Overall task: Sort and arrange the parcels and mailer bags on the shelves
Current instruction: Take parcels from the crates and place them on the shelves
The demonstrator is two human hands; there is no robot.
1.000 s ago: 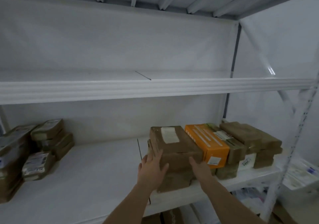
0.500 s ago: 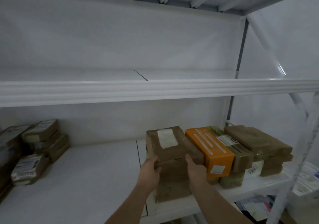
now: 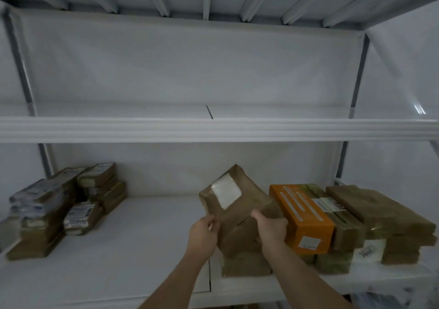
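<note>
A brown paper parcel (image 3: 234, 205) with a white label is tilted up off a stack of brown parcels (image 3: 245, 258) on the lower shelf (image 3: 133, 249). My left hand (image 3: 204, 236) grips its near left edge. My right hand (image 3: 270, 229) grips its near right edge. Right of it lies an orange box (image 3: 303, 216) on more wrapped parcels, beside a green-brown parcel (image 3: 342, 220) and a flat brown parcel (image 3: 377, 208).
Two stacks of labelled brown parcels (image 3: 59, 204) stand at the lower shelf's left end. The upper shelf (image 3: 213, 129) crosses the view above, with a thin dark mark near its front edge. White uprights frame both sides.
My hands went from resting on the top brown parcel to gripping its sides; its far end has lifted and turned left. The view has shifted to the left.
</note>
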